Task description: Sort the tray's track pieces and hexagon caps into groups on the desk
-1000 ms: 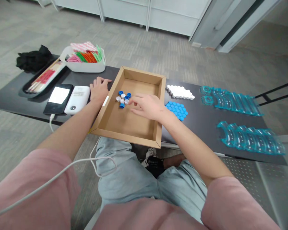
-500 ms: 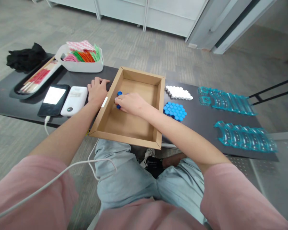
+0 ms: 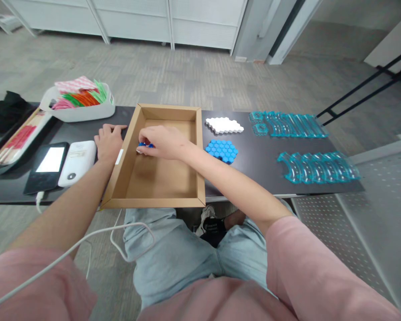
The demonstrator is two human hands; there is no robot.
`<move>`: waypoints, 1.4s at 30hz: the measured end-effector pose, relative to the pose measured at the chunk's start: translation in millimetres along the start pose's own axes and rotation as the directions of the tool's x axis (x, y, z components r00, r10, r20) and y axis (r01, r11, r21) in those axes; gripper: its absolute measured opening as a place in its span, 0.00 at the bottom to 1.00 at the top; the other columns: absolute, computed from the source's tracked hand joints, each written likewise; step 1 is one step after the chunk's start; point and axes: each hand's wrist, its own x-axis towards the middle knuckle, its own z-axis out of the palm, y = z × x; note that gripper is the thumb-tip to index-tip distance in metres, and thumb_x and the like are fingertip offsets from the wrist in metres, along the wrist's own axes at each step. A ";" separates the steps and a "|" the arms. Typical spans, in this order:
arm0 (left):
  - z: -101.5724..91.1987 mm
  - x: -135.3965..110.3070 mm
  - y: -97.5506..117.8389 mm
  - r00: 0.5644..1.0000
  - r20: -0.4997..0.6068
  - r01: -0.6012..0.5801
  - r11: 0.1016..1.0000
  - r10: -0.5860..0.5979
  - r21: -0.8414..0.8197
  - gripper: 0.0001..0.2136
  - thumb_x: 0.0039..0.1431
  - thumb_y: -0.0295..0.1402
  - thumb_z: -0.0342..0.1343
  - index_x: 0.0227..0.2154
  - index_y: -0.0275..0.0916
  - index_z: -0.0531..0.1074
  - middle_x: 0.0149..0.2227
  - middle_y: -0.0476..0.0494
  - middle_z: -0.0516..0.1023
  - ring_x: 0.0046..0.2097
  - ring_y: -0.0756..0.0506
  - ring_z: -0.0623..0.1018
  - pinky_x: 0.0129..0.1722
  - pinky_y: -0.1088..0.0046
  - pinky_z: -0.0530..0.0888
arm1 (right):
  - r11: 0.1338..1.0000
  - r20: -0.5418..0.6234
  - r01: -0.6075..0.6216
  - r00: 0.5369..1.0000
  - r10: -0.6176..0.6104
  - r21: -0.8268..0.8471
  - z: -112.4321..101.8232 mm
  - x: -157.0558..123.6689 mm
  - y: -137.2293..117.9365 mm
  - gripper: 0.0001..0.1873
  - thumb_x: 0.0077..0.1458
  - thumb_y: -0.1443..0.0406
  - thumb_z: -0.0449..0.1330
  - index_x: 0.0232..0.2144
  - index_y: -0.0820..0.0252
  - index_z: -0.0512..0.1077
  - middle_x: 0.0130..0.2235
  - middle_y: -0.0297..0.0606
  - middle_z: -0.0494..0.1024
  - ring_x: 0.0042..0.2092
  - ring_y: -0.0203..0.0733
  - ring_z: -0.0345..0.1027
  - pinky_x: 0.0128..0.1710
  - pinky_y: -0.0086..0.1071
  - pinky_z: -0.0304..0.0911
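My right hand (image 3: 162,141) is inside a shallow cardboard box (image 3: 163,203), near its left wall. Its thumb and fingers close around small blue hexagonal pieces (image 3: 146,145), partly covered by the fingers. My left hand (image 3: 108,140) lies on the dark table just outside the box's left wall, fingers stretched out and holding nothing. To the right of the box, a cluster of blue hexagonal pieces (image 3: 221,150) sits packed together, with a notch at its front edge. Behind it lies a similar cluster of white hexagonal pieces (image 3: 223,125).
Clear teal plastic pieces (image 3: 317,167) stand in two rows at the right. On the left are a white power bank (image 3: 77,162), a phone-like device (image 3: 47,167) with a cable, a white basket (image 3: 87,113) of coloured sticks, a dark tray (image 3: 6,167) and black cloth (image 3: 6,111).
The view has turned, so the table things appear farther left. The blue pieces, seen beside my fingers before, now show between my right thumb and fingers. My left hand stays beside the box.
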 end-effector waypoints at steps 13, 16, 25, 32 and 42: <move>-3.0 1.7 3.6 0.999 0.026 0.033 0.999 -0.033 -0.009 0.32 0.72 0.45 0.43 0.73 0.41 0.72 0.73 0.19 0.66 0.71 0.21 0.66 0.72 0.39 0.62 | 0.542 -0.340 -0.153 0.631 0.697 0.826 -60.6 -189.3 141.6 0.35 0.52 0.32 0.76 0.41 0.49 0.71 0.42 0.33 0.82 0.37 0.38 0.82 0.30 0.29 0.78; -2.0 3.9 1.6 0.998 0.035 0.043 0.999 -0.043 0.004 0.32 0.73 0.46 0.42 0.74 0.42 0.71 0.73 0.21 0.65 0.72 0.21 0.65 0.72 0.39 0.62 | 0.623 -0.442 -0.212 0.539 0.717 0.753 -56.2 -240.5 162.2 0.32 0.54 0.34 0.76 0.43 0.49 0.75 0.40 0.34 0.81 0.37 0.40 0.80 0.31 0.33 0.79; -0.7 5.4 9.2 0.996 0.011 0.089 0.990 -0.091 0.109 0.31 0.75 0.40 0.40 0.73 0.39 0.72 0.72 0.20 0.68 0.71 0.23 0.68 0.72 0.39 0.67 | 0.862 -0.462 -0.388 0.730 0.504 0.327 -31.3 -292.4 135.9 0.14 0.67 0.52 0.71 0.45 0.54 0.88 0.41 0.41 0.85 0.33 0.40 0.74 0.39 0.39 0.75; -0.2 9.9 7.4 0.992 0.022 0.118 0.982 -0.122 0.147 0.30 0.77 0.41 0.41 0.74 0.40 0.72 0.72 0.22 0.68 0.73 0.25 0.68 0.74 0.42 0.66 | 0.867 -0.438 -0.363 0.754 0.489 0.342 -28.4 -294.5 136.7 0.20 0.59 0.59 0.75 0.53 0.53 0.83 0.44 0.39 0.86 0.39 0.45 0.79 0.41 0.39 0.74; 2.0 12.3 6.6 0.993 -0.005 0.115 0.989 -0.115 0.098 0.31 0.76 0.41 0.39 0.73 0.38 0.74 0.72 0.21 0.69 0.72 0.23 0.69 0.74 0.39 0.66 | 0.857 -0.418 -0.368 0.758 0.501 0.360 -28.5 -292.5 134.4 0.13 0.59 0.60 0.72 0.46 0.53 0.82 0.42 0.39 0.88 0.39 0.45 0.80 0.41 0.38 0.73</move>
